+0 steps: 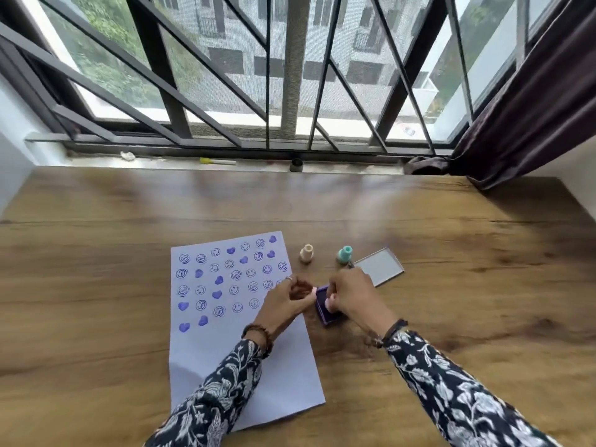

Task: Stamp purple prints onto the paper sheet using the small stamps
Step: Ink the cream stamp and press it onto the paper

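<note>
A white paper sheet (283,375) lies on the wooden table, its upper part covered with purple smiley and heart prints. Right of it sits the open purple ink pad (323,312). My right hand (353,296) grips a small pink stamp (330,303) and holds it down on the pad. My left hand (285,303) rests over the sheet's right edge, fingers pinched on a second small pink stamp (313,289) at the pad's left corner. A beige stamp (306,253) and a teal stamp (345,254) stand upright beyond the pad.
The ink pad's lid (380,266) lies flat behind my right hand, next to the teal stamp. A barred window and its sill (225,162) run along the table's far edge, with a dark curtain (516,130) at the right.
</note>
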A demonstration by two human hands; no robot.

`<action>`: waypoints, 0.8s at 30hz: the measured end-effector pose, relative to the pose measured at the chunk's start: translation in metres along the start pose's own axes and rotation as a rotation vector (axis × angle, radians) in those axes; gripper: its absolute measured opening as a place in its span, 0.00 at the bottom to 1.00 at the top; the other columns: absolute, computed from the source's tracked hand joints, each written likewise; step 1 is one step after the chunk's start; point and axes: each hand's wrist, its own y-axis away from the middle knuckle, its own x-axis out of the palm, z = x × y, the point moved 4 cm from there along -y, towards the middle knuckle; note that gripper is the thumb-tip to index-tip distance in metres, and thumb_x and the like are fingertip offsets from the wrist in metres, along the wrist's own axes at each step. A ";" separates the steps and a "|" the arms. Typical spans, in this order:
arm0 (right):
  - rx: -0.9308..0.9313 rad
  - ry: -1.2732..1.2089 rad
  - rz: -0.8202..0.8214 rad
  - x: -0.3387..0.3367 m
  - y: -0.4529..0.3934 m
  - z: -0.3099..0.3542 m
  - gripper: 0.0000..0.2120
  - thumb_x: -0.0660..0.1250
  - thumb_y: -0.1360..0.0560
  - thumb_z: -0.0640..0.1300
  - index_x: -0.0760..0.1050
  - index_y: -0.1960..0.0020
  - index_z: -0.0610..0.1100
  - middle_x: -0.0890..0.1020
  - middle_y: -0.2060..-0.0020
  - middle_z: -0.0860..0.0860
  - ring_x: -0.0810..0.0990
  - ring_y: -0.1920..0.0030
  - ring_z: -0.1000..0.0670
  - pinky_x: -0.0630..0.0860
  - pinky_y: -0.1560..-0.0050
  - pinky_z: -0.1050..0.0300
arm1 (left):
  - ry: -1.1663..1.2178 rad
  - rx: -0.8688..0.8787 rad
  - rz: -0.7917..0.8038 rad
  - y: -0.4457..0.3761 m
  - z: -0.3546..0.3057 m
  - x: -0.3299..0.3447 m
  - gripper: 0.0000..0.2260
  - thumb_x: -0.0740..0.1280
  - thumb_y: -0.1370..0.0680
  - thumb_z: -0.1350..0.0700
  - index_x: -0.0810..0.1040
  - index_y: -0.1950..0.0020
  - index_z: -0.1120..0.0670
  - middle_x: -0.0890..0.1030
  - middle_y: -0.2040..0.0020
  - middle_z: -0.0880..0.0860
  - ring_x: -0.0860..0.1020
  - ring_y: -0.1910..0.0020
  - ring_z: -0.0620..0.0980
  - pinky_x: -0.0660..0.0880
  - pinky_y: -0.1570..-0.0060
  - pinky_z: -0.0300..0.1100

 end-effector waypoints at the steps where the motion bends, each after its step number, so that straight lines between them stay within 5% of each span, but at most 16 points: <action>1: 0.004 0.005 -0.016 0.002 0.001 0.000 0.06 0.68 0.34 0.37 0.81 0.59 0.40 0.84 0.56 0.40 0.80 0.53 0.41 0.73 0.58 0.58 | 0.041 -0.002 0.017 0.002 -0.002 -0.002 0.04 0.68 0.27 0.60 0.76 0.55 0.53 0.82 0.52 0.57 0.80 0.55 0.48 0.77 0.50 0.44; 5: 0.028 -0.028 -0.153 0.017 0.017 -0.002 0.03 0.63 0.28 0.38 0.76 0.57 0.40 0.81 0.56 0.43 0.78 0.53 0.42 0.74 0.56 0.52 | 0.215 0.060 -0.112 0.013 -0.010 -0.036 0.03 0.65 0.25 0.62 0.73 0.54 0.56 0.82 0.52 0.58 0.80 0.63 0.43 0.78 0.60 0.35; 9: 0.086 -0.211 -0.373 0.024 0.042 0.005 0.04 0.63 0.26 0.42 0.75 0.58 0.45 0.78 0.60 0.49 0.77 0.59 0.48 0.70 0.62 0.55 | -0.089 0.184 -0.273 0.033 -0.011 -0.089 0.05 0.67 0.26 0.58 0.73 0.56 0.49 0.83 0.54 0.48 0.80 0.55 0.40 0.74 0.52 0.32; 14: 0.175 -0.724 -0.424 0.044 0.057 0.036 0.02 0.68 0.28 0.45 0.78 0.59 0.50 0.82 0.59 0.48 0.80 0.57 0.49 0.77 0.54 0.50 | -0.364 0.244 -0.244 0.052 0.000 -0.123 0.09 0.67 0.27 0.58 0.72 0.59 0.44 0.81 0.56 0.45 0.78 0.56 0.41 0.69 0.56 0.23; 17: 0.183 -0.762 -0.471 0.057 0.061 0.054 0.01 0.67 0.26 0.43 0.77 0.56 0.47 0.79 0.57 0.47 0.78 0.56 0.47 0.77 0.51 0.43 | -0.368 0.245 -0.234 0.060 0.011 -0.132 0.11 0.68 0.27 0.59 0.70 0.60 0.44 0.82 0.55 0.49 0.79 0.55 0.43 0.68 0.57 0.24; 21: 0.135 -0.692 -0.518 0.069 0.070 0.082 0.01 0.65 0.24 0.42 0.75 0.55 0.46 0.76 0.56 0.49 0.78 0.54 0.48 0.77 0.52 0.45 | -0.267 0.172 -0.204 0.061 0.021 -0.142 0.07 0.67 0.26 0.57 0.70 0.57 0.46 0.81 0.57 0.47 0.75 0.68 0.34 0.70 0.62 0.26; 24: 0.036 -0.685 -0.451 0.086 0.083 0.116 0.01 0.65 0.24 0.44 0.74 0.54 0.48 0.75 0.55 0.52 0.77 0.53 0.54 0.78 0.52 0.50 | -0.200 0.107 -0.123 0.059 0.023 -0.149 0.04 0.66 0.25 0.54 0.71 0.55 0.49 0.82 0.50 0.48 0.80 0.59 0.45 0.72 0.68 0.29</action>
